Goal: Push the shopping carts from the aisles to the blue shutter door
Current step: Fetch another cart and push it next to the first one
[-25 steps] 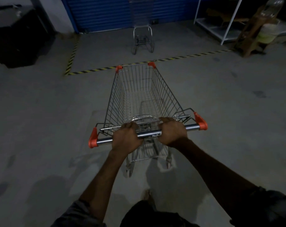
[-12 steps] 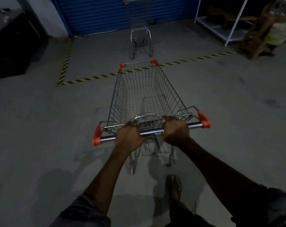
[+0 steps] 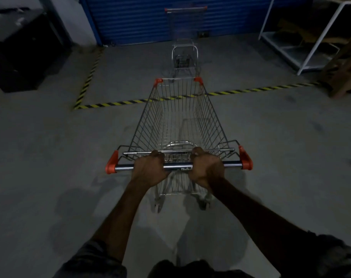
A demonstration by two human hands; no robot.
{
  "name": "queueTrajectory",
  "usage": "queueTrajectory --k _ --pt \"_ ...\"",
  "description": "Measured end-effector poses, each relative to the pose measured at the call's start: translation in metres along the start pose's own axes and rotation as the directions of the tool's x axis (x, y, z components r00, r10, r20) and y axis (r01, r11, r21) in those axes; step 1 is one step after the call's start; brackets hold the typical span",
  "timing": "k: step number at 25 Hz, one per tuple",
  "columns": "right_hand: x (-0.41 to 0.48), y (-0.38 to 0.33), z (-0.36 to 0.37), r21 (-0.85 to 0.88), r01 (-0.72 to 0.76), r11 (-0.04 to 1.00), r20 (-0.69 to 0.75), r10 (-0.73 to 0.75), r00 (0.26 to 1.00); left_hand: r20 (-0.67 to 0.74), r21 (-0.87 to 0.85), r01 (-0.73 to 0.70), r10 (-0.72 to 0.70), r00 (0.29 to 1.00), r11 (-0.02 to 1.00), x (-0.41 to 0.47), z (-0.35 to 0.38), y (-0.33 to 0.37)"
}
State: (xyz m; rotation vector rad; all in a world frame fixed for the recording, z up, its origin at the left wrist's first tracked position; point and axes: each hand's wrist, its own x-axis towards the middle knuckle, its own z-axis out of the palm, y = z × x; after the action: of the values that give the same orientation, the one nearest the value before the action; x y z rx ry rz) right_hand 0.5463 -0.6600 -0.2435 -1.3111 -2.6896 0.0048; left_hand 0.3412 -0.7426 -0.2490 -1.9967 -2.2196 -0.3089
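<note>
dim grey concrete floor (image 3: 50,157) with yellow-black hazard tape (image 3: 114,102), white shelving (image 3: 287,47) right, dark cabinet (image 3: 20,57) left.

**Both hands wrapping the cart handle**

I am seeing my left hand (image 3: 148,170) curling over the cart handle (image 3: 177,167) just left of the frame's centre, knuckles facing up and fingers folding over the far side. My right hand (image 3: 207,169) is gripping the same bar just beside it, with a short gap lying between the two fists. My left forearm (image 3: 118,217) is reaching up from the lower left and my right forearm (image 3: 256,213) from the lower right, both nearly straight and converging toward the middle. Dark sleeves (image 3: 94,261) are covering the upper arms at the bottom corners.
</note>
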Motion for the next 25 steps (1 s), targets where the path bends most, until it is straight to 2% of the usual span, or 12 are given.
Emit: queueTrajectory --k 2,6,10,13,16,20,22,25 --pt "0.041 0.019 0.001 0.015 0.002 1.0 -0.001 -0.002 1.0 0.012 0.041 0.006 -0.007 1.0 0.999 0.043 0.009 -0.006" --pt "0.122 0.055 0.009 -0.062 0.038 0.997 -0.032 -0.04 0.999 -0.021 0.038 0.025 -0.024 0.999 0.999 0.123 0.026 -0.016" --pt "0.208 0.089 0.022 -0.05 0.122 0.991 -0.149 -0.128 0.98 -0.039 0.064 0.049 -0.047 0.998 0.997 0.204 0.049 -0.034" --pt "0.273 0.097 0.027 -0.078 0.082 0.994 -0.114 -0.09 0.989 0.001 0.086 0.111 -0.111 0.994 0.99 0.259 0.06 -0.053" --pt "0.328 0.1 0.03 -0.078 0.023 0.997 -0.108 -0.031 0.994 -0.004 0.146 0.121 -0.122 0.993 0.982 0.305 0.072 -0.076" --pt "0.409 0.104 0.04 -0.09 0.017 0.996 -0.047 -0.021 0.999 0.0 0.127 0.127 -0.128 0.992 0.984 0.37 0.087 -0.114" --pt "0.452 0.107 0.045 -0.1 0.037 0.994 -0.044 -0.041 0.998 -0.004 0.133 0.152 -0.153 0.988 0.979 0.408 0.094 -0.133" --pt "0.516 0.115 0.062 -0.073 0.051 0.996 -0.115 -0.059 0.992 -0.031 0.162 0.159 -0.156 0.987 0.974 0.464 0.105 -0.162"
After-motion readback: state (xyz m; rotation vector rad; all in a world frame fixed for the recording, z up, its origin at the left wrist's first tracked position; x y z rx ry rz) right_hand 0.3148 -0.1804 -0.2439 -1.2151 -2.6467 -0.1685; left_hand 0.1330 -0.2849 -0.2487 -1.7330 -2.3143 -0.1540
